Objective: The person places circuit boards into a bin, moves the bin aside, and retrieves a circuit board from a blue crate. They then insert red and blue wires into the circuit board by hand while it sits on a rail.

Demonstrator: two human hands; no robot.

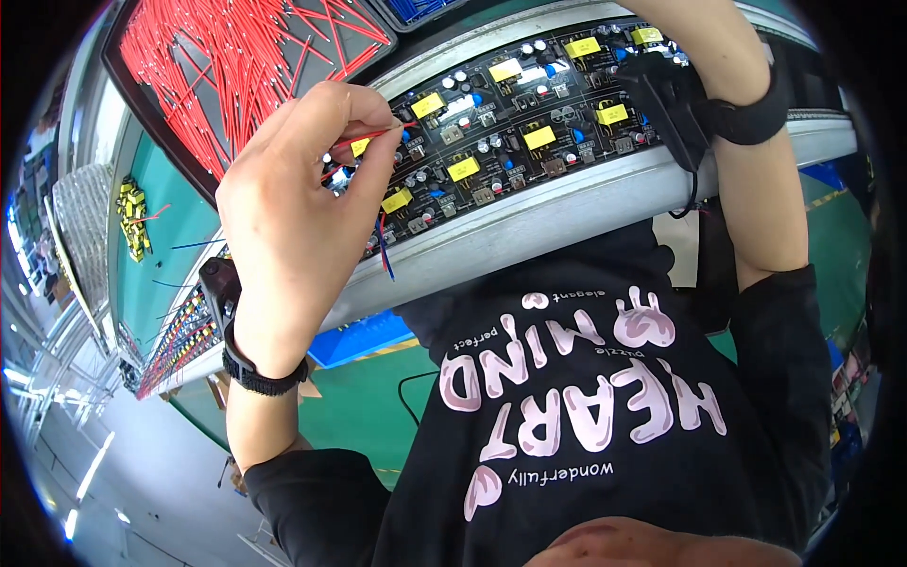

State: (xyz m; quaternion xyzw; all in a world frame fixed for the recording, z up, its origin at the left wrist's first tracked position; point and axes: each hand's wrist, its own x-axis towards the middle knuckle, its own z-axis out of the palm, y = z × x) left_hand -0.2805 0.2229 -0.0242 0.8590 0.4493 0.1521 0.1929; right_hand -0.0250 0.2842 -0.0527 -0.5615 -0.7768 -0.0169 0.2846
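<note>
My left hand [293,198] hangs over the left end of a row of circuit boards, thumb and forefinger pinched on a thin red wire [376,135]. The wire's tip points at the nearest boards. The black circuit boards [515,132] carry yellow transformers [539,137], blue discs and silver capacitors. Below the hand, a red and a blue wire [385,250] dangle over the rail from a board. Only the back of my right hand [713,42] shows at the top right, above the boards; its fingers lie outside the picture.
A black tray [250,94] full of red wires stands at the far left, with a tray of blue wires [416,9] beside it. A metal rail [529,222] runs along the boards' near side. Yellow parts [132,219] lie piled on the green surface. Wired boards [189,331] continue leftward.
</note>
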